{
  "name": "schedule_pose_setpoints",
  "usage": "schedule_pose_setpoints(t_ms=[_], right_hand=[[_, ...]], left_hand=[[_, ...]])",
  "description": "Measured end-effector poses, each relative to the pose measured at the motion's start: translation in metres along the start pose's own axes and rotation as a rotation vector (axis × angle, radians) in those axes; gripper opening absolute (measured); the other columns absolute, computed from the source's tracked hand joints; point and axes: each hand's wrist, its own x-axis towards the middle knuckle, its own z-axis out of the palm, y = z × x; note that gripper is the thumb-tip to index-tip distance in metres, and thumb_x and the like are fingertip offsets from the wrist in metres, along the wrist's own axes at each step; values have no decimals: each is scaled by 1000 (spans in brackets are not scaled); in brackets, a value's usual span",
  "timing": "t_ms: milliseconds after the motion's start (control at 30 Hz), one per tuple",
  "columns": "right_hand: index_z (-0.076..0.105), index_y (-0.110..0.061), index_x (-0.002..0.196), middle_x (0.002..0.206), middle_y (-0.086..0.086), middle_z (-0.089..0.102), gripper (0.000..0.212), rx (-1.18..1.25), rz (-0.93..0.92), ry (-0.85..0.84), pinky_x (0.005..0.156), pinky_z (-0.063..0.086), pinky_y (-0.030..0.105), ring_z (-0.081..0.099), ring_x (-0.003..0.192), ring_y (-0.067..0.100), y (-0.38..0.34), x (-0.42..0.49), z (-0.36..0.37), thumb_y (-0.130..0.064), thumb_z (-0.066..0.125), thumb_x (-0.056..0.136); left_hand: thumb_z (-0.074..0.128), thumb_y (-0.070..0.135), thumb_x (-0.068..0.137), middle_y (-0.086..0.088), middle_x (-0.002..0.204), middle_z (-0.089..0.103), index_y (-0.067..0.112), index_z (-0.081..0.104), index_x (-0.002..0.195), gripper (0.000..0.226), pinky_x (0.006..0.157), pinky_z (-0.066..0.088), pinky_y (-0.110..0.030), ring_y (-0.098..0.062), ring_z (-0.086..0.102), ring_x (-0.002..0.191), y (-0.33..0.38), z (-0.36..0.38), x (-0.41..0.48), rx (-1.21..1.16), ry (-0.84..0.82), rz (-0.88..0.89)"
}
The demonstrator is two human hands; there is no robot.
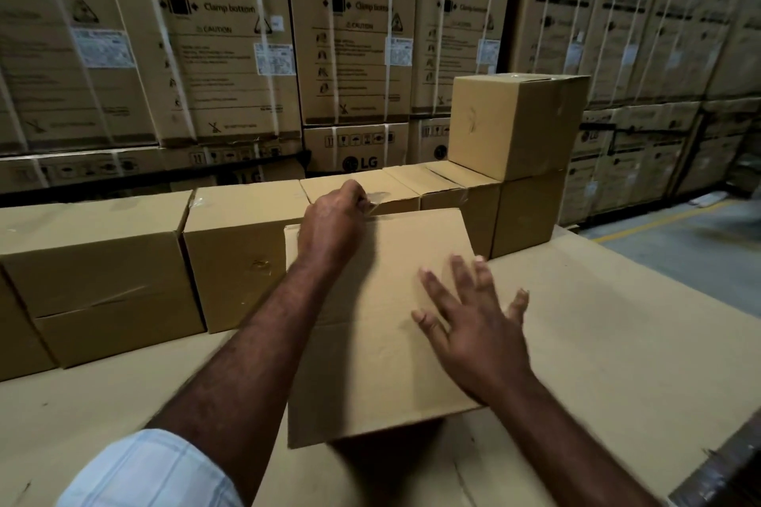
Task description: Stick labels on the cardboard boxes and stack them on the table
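A plain cardboard box (370,362) sits in front of me on the cardboard-covered table (617,342). My left hand (333,222) is at the box's far top edge, its fingers pinched on a strip of clear tape (376,200). My right hand (473,321) lies over the box's right side, fingers spread and holding nothing. Behind it runs a row of similar boxes (243,251) along the table's far side. One more box (514,123) is stacked on the row's right end. No label shows in this view.
Tall strapped washing machine cartons (214,33) form a wall behind the table. More cartons (659,53) stand at the right. A concrete floor with a yellow line (659,220) lies beyond the table's right edge. A dark table edge (724,465) shows at the bottom right.
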Motion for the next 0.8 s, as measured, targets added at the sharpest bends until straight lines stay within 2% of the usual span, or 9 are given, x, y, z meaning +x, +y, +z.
schedule_pose_setpoints(t_ms=[100, 167, 233, 300, 333, 433, 533, 700, 800], right_hand=[[1, -63, 146, 156, -17, -32, 62, 195, 101, 7, 105, 39, 57, -5, 152, 25, 4, -2, -7, -74, 26, 91], [7, -62, 147, 158, -17, -32, 63, 257, 106, 31, 98, 47, 47, 7, 152, 23, 1, -5, -8, -74, 31, 90], [13, -59, 148, 160, -15, -28, 64, 302, 104, 51, 98, 47, 42, 18, 149, 21, 3, -5, -9, -73, 35, 90], [21, -56, 148, 162, -15, -22, 64, 365, 99, 77, 101, 45, 39, 23, 147, 20, 6, -2, -11, -71, 42, 90], [25, -55, 147, 163, -14, -18, 63, 396, 100, 88, 103, 44, 39, 24, 147, 19, 7, 0, -11, -69, 46, 89], [33, -54, 145, 165, -4, 4, 63, 466, 138, 91, 105, 41, 37, 29, 145, 21, 10, 4, -9, -65, 55, 87], [40, -54, 141, 155, 5, 27, 62, 557, 179, 67, 102, 42, 33, 39, 139, 23, 17, 8, -10, -61, 64, 84], [60, -44, 130, 121, -5, 51, 48, 734, 131, 124, 80, 40, 18, 55, 114, 11, 39, 27, -23, -42, 73, 85], [64, -38, 127, 119, -5, 54, 44, 790, 90, 152, 69, 39, 11, 56, 106, 8, 64, 42, -38, -40, 74, 84]], left_hand=[[58, 19, 98, -6, 94, 70, 15, 64, 105, 10, 65, 51, -36, -21, 58, 79, -2, -4, -3, -94, 7, 5], [60, 15, 97, -5, 90, 67, 13, 65, 100, 6, 65, 51, -37, -23, 60, 79, -12, -10, -7, -170, 88, -43], [60, 11, 96, -5, 88, 64, 10, 64, 98, 5, 68, 50, -38, -23, 60, 80, -27, -24, -16, -237, 254, -160], [57, 14, 99, -2, 91, 61, 10, 64, 104, 9, 68, 47, -21, -17, 56, 83, -38, -41, -33, -292, 362, -346], [55, 17, 100, -1, 92, 60, 10, 63, 107, 12, 64, 41, -14, -15, 55, 84, -41, -46, -44, -294, 374, -441], [53, 21, 101, -3, 97, 63, 10, 63, 113, 19, 60, 37, -18, -17, 57, 87, -44, -36, -73, -348, 303, -621], [56, 21, 99, -7, 99, 67, 10, 65, 111, 19, 63, 41, -24, -23, 62, 92, -43, -25, -86, -456, 322, -726], [61, 23, 97, 0, 89, 64, 12, 65, 102, 13, 61, 41, -22, -17, 61, 86, -28, -29, -82, -538, 383, -760], [63, 32, 96, 2, 84, 64, 16, 65, 95, 17, 71, 45, -29, -20, 62, 88, -6, -25, -72, -577, 424, -736]])
